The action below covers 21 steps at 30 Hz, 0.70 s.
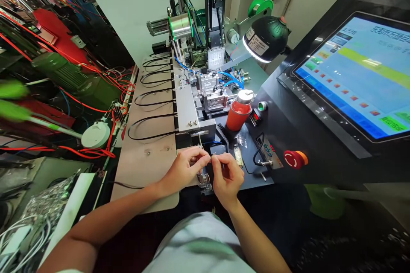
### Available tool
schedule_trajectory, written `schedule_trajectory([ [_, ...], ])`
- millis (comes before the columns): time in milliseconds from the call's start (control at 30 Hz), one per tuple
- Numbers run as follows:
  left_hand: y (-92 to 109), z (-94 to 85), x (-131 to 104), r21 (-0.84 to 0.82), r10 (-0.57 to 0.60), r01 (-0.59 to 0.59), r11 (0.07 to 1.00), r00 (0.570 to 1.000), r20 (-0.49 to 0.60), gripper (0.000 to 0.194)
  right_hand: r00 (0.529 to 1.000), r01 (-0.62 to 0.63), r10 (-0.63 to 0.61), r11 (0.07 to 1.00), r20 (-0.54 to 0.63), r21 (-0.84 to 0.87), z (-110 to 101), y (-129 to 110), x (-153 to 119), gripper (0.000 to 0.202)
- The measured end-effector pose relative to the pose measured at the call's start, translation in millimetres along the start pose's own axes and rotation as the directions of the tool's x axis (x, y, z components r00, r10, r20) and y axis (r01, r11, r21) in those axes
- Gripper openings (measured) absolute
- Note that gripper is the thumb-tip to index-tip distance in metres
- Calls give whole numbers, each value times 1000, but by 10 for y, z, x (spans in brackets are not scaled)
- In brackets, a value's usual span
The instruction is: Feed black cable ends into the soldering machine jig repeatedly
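My left hand (188, 164) and my right hand (228, 175) meet fingertip to fingertip over the near end of the machine's feed track. Both are closed in a pinch. A tiny dark bit shows between the fingertips, too small to name. Just below them sits a small metal fixture (205, 181) at the track's end. A black cable (126, 185) runs out from beneath my left forearm across the beige plate (153, 162). Farther up that plate, several looped black cables (136, 127) lie with their ends in the track (175, 106).
An orange-red bottle (237, 113) with a metal cap stands right of the track. Beyond are metal cylinders (213, 94), a solder-like wire spool (181, 26) and a lit lamp (265, 38). At right are a touchscreen (358, 76) and a red emergency button (293, 159).
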<state>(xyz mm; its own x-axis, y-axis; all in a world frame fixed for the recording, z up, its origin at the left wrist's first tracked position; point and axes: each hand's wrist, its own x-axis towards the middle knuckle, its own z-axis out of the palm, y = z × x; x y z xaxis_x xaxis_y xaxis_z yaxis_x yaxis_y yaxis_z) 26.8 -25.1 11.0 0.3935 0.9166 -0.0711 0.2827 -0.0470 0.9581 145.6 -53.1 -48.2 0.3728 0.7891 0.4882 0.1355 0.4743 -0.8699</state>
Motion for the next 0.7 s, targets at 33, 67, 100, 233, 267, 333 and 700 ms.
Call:
schedule_trajectory([
  [33, -5, 6, -2, -13, -5, 5, 1000, 1000, -8, 31, 1000, 0, 0, 1000, -8, 0, 22, 3, -11, 15],
  [67, -7, 4, -5, -15, -10, 9, 1000, 1000, -14, 31, 1000, -4, 4, 1000, -8, -1, 34, 6, -17, 16],
  [100, -6, -6, -6, -3, -11, 11, 1000, 1000, -21, 30, 1000, -13, 13, 1000, 2, -4, 36, 9, -17, 17],
  [233, -9, -119, 22, 266, 50, -29, 964, 996, -75, 27, 984, -103, 108, 994, 140, -44, -41, 44, 35, 21],
  [267, -21, -159, 39, 352, 72, -36, 935, 993, -89, 26, 974, -130, 139, 990, 179, -62, -72, 63, 55, 22],
  [333, -63, -237, 81, 467, 77, -27, 884, 993, -89, 27, 954, -176, 196, 979, 226, -104, -133, 111, 90, 22],
  [700, -209, -262, 202, 632, -61, 107, 768, 994, -94, 27, 939, -254, 284, 952, 192, -169, -222, 269, 83, 26],
])
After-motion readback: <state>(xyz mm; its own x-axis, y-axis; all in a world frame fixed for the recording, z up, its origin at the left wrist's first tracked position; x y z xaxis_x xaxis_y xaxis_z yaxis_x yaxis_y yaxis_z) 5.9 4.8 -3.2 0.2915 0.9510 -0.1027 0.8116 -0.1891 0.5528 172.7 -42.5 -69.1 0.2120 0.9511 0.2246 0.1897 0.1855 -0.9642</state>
